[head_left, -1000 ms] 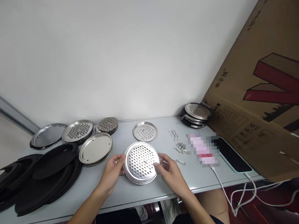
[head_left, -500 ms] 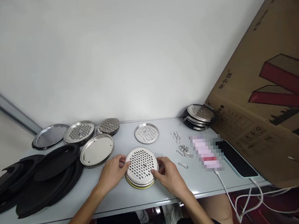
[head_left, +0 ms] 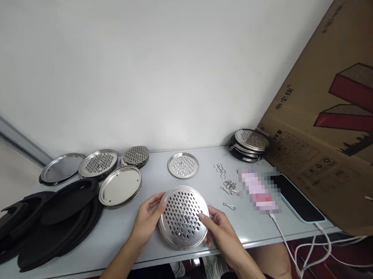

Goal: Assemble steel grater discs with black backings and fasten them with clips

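A round metal grater disc (head_left: 184,217), full of small slots, is tilted up toward me above the front of the table. My left hand (head_left: 150,215) grips its left rim, thumb on the face and fingers behind. On the right rim my right hand (head_left: 219,225) holds it the same way, thumb on the slotted face. Whatever is stacked behind this disc is hidden. Another grater disc (head_left: 183,165) lies flat just beyond. Right of it are several metal rings (head_left: 220,171), a small heap of wire clips (head_left: 230,188) and one separate clip (head_left: 229,206).
Black round pieces (head_left: 62,223) cover the table's left side. Plain metal discs (head_left: 121,186) and stacked grater discs (head_left: 98,164) stand behind them. Far right are an assembled stack (head_left: 251,144), a phone (head_left: 299,198) with white cables (head_left: 295,259), and a large cardboard box (head_left: 339,155).
Both hands have raised the grater disc toward me and tilted its slotted face up. The yellow edge seen beneath the stack is now out of sight.
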A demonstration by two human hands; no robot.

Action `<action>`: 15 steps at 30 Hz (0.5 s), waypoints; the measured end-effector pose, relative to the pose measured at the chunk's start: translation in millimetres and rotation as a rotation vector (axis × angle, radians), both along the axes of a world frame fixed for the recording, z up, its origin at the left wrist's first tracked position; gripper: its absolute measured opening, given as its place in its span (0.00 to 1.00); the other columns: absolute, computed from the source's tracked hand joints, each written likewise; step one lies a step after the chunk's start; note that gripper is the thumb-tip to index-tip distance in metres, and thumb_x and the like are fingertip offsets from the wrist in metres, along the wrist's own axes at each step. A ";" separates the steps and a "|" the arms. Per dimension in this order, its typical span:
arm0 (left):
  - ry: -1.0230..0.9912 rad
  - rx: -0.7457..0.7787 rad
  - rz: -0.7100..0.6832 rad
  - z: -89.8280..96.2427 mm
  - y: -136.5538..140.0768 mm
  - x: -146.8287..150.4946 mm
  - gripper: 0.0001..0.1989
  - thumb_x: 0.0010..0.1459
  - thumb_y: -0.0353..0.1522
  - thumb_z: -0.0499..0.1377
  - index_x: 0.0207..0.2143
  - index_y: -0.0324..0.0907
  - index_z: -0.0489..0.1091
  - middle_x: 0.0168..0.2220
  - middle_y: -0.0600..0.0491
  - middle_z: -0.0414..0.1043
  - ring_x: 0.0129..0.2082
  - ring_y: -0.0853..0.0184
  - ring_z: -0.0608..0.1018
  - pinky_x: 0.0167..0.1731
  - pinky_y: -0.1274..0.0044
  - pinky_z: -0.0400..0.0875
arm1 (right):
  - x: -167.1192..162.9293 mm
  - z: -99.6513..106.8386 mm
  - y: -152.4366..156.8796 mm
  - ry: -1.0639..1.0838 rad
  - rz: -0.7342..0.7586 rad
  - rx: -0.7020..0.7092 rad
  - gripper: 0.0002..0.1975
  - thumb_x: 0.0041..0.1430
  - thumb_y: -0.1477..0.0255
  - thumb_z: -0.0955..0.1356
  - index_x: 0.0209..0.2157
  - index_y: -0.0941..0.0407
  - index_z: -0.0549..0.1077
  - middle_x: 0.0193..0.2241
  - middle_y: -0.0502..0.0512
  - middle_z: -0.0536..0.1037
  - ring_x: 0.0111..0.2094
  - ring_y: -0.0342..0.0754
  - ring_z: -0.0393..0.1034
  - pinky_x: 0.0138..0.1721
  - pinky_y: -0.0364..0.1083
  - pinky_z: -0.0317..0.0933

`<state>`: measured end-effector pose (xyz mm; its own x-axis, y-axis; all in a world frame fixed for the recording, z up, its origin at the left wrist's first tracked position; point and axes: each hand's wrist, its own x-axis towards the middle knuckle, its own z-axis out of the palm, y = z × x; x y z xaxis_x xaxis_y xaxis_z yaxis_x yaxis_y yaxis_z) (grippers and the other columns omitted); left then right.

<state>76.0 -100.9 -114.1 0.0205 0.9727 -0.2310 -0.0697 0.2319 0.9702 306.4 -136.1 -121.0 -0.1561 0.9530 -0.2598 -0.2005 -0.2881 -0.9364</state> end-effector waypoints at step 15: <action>-0.111 -0.033 -0.315 21.3 -19.6 23.9 0.23 0.58 0.44 0.67 0.52 0.40 0.77 0.50 0.45 0.80 0.48 0.56 0.80 0.52 0.69 0.74 | -6.4 15.6 -18.2 0.240 -0.217 -0.003 0.24 0.53 0.53 0.76 0.43 0.58 0.80 0.35 0.61 0.84 0.36 0.59 0.78 0.38 0.53 0.70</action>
<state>99.9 -120.5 -92.9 0.3460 0.9067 -0.2414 -0.0943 0.2896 0.9525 300.0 -154.3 -105.4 -0.0065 0.9701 -0.2427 -0.4725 -0.2169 -0.8542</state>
